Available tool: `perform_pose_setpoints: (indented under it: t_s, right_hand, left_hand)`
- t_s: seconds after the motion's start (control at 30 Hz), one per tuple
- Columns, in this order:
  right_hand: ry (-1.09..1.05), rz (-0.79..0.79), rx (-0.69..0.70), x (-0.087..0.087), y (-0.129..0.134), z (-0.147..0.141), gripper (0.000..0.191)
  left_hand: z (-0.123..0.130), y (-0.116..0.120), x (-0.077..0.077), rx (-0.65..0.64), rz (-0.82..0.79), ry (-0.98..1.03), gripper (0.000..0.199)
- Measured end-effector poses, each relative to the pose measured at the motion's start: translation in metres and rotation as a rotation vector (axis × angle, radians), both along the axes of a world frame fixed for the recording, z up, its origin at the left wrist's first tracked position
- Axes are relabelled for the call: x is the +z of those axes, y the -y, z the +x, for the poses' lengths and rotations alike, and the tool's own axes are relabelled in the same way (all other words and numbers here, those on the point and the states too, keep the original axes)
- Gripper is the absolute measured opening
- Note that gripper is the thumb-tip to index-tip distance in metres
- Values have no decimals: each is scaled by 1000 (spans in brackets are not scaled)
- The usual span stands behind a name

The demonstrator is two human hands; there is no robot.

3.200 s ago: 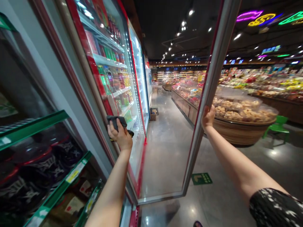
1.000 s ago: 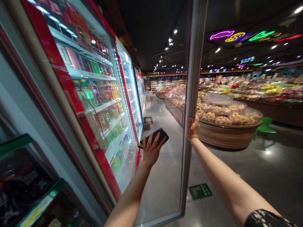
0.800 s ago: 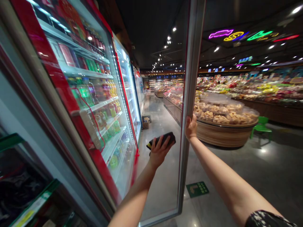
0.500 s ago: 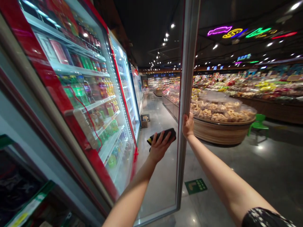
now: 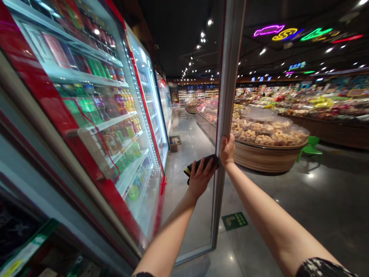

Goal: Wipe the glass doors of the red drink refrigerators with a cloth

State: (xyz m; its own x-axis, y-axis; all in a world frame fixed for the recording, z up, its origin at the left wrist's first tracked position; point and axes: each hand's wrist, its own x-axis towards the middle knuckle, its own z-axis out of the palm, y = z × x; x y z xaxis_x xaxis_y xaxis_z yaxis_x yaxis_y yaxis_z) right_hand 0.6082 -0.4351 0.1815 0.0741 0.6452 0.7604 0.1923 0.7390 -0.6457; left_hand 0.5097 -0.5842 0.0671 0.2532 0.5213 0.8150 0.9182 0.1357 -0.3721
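In the middle, the left grip (image 5: 200,180) squeezes a black cloth (image 5: 215,160) on the glass door (image 5: 201,219), and the right grip (image 5: 228,151) holds the door's gray frame (image 5: 230,57)

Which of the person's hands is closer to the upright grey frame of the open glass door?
Right. The right hand grips the upright grey frame itself. The left hand is just to the left of it, holding a black cloth.

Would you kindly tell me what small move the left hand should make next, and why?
Probably slide the cloth leftward over the glass: the left hand holds it by the frame, leaving little glass rightward, and the right hand grips that frame.
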Motion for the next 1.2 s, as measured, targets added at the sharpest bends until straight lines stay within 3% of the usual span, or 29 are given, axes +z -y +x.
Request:
perform_pose_setpoints:
  t_s: [0.13, 0.23, 0.33, 0.43, 0.53, 0.63, 0.73, 0.83, 0.93, 1.07, 1.13, 1.2]
  right_hand:
    - [15, 20, -2, 1, 2, 3, 58]
    - [19, 29, -10, 0, 4, 5, 60]
    - [10, 26, -23, 0, 4, 6, 62]
    - [5, 13, -24, 0, 6, 6, 63]
    - [-2, 14, -40, 1, 8, 6, 62]
    - [-3, 30, -71, 1, 10, 7, 61]
    - [22, 25, -75, 1, 10, 9, 60]
    - [34, 21, -77, 1, 10, 10, 61]
    - [21, 42, -100, 0, 10, 10, 65]
    - [2, 69, -105, 0, 9, 9, 69]
    - [14, 64, -95, -1, 7, 10, 68]
    - [36, 48, -98, -1, 5, 10, 64]
  left_hand:
    - [6, 13, -32, -103, -62, -59, 52]
    - [-4, 32, -52, -154, -99, -123, 47]
    - [-24, 46, -47, -110, -70, -90, 54]
    - [-39, 63, -45, 67, 38, 99, 64]
    - [-44, 84, -63, 164, 61, 198, 67]
    - [-46, 97, -78, 94, -51, 97, 65]
    - [-59, 100, -68, 80, -82, 63, 68]
    - [-74, 108, -58, 205, 34, 210, 75]
    - [-77, 124, -74, 349, 172, 421, 86]
    - [-72, 136, -101, 347, 153, 481, 92]
    - [-78, 137, -95, 302, 100, 426, 90]
    - [-91, 142, -78, 284, 88, 401, 88]
